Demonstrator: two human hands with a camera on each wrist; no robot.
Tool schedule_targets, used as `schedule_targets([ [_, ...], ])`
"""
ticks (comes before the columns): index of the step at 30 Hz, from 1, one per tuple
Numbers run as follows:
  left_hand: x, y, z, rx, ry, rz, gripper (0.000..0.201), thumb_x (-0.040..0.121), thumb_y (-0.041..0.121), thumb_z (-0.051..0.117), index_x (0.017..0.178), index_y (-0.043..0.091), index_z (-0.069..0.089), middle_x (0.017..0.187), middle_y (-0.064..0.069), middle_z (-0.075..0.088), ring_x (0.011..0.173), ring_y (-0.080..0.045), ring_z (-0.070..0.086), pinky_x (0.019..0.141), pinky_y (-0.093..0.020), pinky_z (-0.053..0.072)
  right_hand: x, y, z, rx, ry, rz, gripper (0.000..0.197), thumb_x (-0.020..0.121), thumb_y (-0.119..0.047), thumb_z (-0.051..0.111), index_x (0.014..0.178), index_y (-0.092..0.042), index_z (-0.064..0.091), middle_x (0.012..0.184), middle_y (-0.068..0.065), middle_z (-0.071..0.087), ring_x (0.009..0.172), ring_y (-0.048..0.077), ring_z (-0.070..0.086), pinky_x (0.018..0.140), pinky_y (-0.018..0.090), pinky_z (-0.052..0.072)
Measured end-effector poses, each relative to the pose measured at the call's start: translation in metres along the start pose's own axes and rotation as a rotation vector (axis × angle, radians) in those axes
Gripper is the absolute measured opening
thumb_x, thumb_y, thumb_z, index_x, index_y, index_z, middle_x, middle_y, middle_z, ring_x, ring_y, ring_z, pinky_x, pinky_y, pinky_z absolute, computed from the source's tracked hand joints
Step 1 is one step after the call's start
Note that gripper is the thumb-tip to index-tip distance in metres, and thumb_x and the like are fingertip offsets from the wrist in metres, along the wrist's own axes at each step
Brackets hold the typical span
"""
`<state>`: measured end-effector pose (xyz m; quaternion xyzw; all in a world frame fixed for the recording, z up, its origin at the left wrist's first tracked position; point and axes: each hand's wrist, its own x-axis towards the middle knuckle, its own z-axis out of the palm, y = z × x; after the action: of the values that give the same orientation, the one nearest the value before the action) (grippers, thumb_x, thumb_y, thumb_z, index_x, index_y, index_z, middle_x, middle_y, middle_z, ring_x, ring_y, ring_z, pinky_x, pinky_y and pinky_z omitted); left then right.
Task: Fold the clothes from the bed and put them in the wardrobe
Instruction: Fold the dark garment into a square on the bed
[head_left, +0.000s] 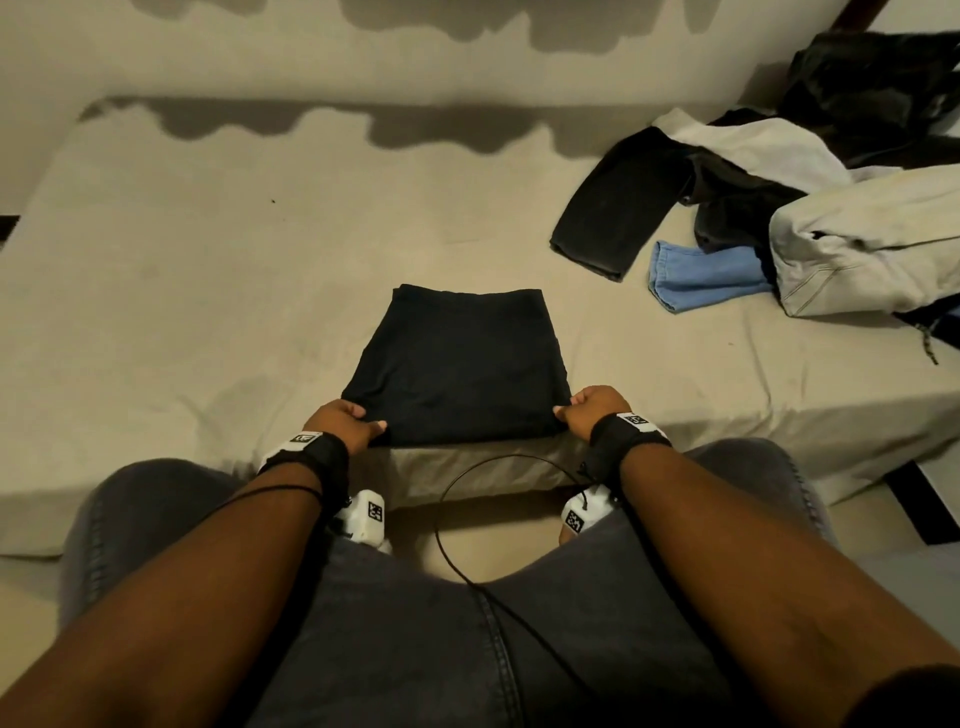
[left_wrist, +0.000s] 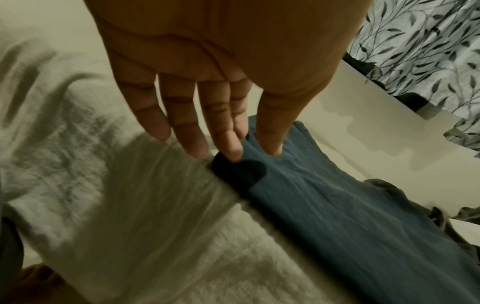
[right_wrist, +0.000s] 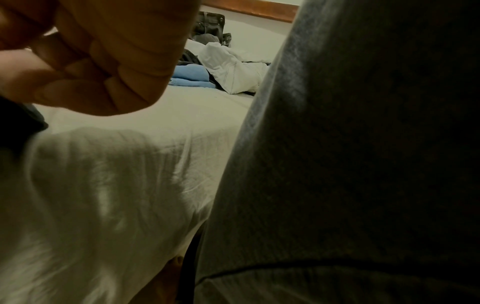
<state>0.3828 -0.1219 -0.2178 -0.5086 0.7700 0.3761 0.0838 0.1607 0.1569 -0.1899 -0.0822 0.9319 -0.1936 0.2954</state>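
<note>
At the middle of the head view a folded dark garment (head_left: 457, 369) lies flat on the bed (head_left: 208, 270), its near edge close to the bed's front edge. The left hand (head_left: 343, 421) sits at the garment's lower left corner, thumb lying along the near edge; in the left wrist view its fingers (left_wrist: 182, 131) are straight and slightly spread, with the tips touching the cloth and the sheet beside it. The right hand (head_left: 592, 408) is at the lower right corner, and the right wrist view shows its fingers (right_wrist: 85, 82) curled inward beside the garment's dark edge; whether they actually pinch the fabric I cannot tell.

Toward the upper right of the head view a loose pile of clothes (head_left: 810, 208) is spread on the bed, well apart from the folded piece: a black trouser leg (head_left: 618, 208), a blue cloth (head_left: 701, 278) and a pale grey garment (head_left: 872, 244) lying partly over it. Across the lower part of the frame are the person's dark grey jeans (head_left: 415, 623), with a thin black cable (head_left: 457, 561) looping between the wrists.
</note>
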Motion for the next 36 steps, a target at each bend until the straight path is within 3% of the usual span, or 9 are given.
schedule_targets([
  [4,0.002,-0.007,-0.002,0.294,-0.063,-0.052,0.053,0.089,0.055,0.068,0.116,0.01,0.068,0.122,-0.014,0.068,0.109,-0.036,0.064,0.085,-0.034,0.048,-0.001,0.003,-0.003,-0.06,-0.078,0.042,0.037,0.097,-0.038,0.062,0.114,-0.006,0.07,0.118,0.015,0.067,0.111,0.035,0.061,0.096,0.034,0.046],
  [6,0.003,-0.005,-0.001,0.293,-0.085,-0.007,0.051,0.094,0.055,0.062,0.115,0.008,0.069,0.121,-0.013,0.068,0.111,-0.035,0.063,0.09,-0.035,0.048,0.0,0.004,-0.005,-0.06,-0.08,0.021,0.039,0.1,-0.037,0.058,0.12,-0.006,0.069,0.128,0.015,0.066,0.118,0.035,0.06,0.1,0.033,0.044],
  [9,0.002,0.002,-0.003,0.208,-0.107,0.064,0.042,0.099,0.048,0.058,0.096,0.008,0.07,0.11,-0.013,0.069,0.109,-0.032,0.062,0.095,-0.035,0.047,0.002,0.006,-0.006,-0.018,-0.091,-0.009,0.03,0.099,-0.036,0.061,0.105,-0.009,0.072,0.121,0.014,0.069,0.113,0.032,0.062,0.09,0.028,0.043],
  [14,0.016,-0.003,-0.003,0.11,-0.059,0.078,0.036,0.088,0.041,0.075,0.069,0.016,0.058,0.085,-0.008,0.066,0.094,-0.031,0.065,0.087,-0.035,0.049,0.008,0.013,-0.001,0.152,-0.023,0.016,0.032,0.087,-0.03,0.078,0.065,-0.02,0.057,0.073,0.001,0.06,0.079,0.025,0.055,0.077,0.028,0.042],
  [17,0.017,-0.004,-0.001,0.136,-0.095,0.084,0.031,0.089,0.044,0.073,0.079,0.015,0.068,0.09,-0.007,0.069,0.101,-0.03,0.066,0.094,-0.034,0.049,0.012,0.015,-0.002,0.16,-0.017,-0.006,0.032,0.084,-0.03,0.081,0.064,-0.02,0.057,0.071,-0.002,0.059,0.078,0.023,0.056,0.076,0.027,0.041],
  [21,0.014,-0.005,0.0,0.212,-0.147,0.015,0.043,0.093,0.053,0.065,0.11,0.015,0.075,0.115,-0.007,0.071,0.109,-0.03,0.066,0.101,-0.036,0.048,0.012,0.013,-0.002,0.229,-0.029,-0.082,0.014,0.087,-0.026,0.079,0.094,-0.017,0.072,0.098,-0.003,0.064,0.094,0.015,0.058,0.091,0.024,0.043],
  [23,0.013,-0.006,-0.001,0.253,-0.146,-0.016,0.057,0.09,0.062,0.062,0.12,0.015,0.072,0.122,-0.008,0.071,0.11,-0.031,0.065,0.095,-0.033,0.049,0.011,0.013,-0.001,0.361,-0.024,-0.107,0.018,0.087,-0.02,0.079,0.102,-0.013,0.073,0.092,-0.001,0.066,0.081,0.014,0.059,0.084,0.025,0.047],
  [28,0.019,-0.01,0.001,0.3,-0.164,-0.017,0.066,0.084,0.068,0.065,0.117,0.012,0.072,0.118,-0.01,0.072,0.105,-0.031,0.067,0.084,-0.032,0.048,0.01,0.016,-0.001,0.646,-0.092,-0.117,0.011,0.089,-0.007,0.075,0.081,-0.01,0.068,0.049,-0.006,0.054,0.044,0.01,0.039,0.049,0.024,0.035],
  [36,0.007,0.004,-0.003,0.43,-0.12,0.057,0.043,0.101,0.049,0.053,0.119,0.014,0.071,0.131,-0.011,0.066,0.123,-0.033,0.058,0.105,-0.036,0.043,0.015,0.015,-0.002,0.646,-0.045,-0.103,0.012,0.086,-0.009,0.078,0.081,-0.011,0.067,0.061,0.001,0.059,0.047,0.008,0.047,0.055,0.024,0.041],
])
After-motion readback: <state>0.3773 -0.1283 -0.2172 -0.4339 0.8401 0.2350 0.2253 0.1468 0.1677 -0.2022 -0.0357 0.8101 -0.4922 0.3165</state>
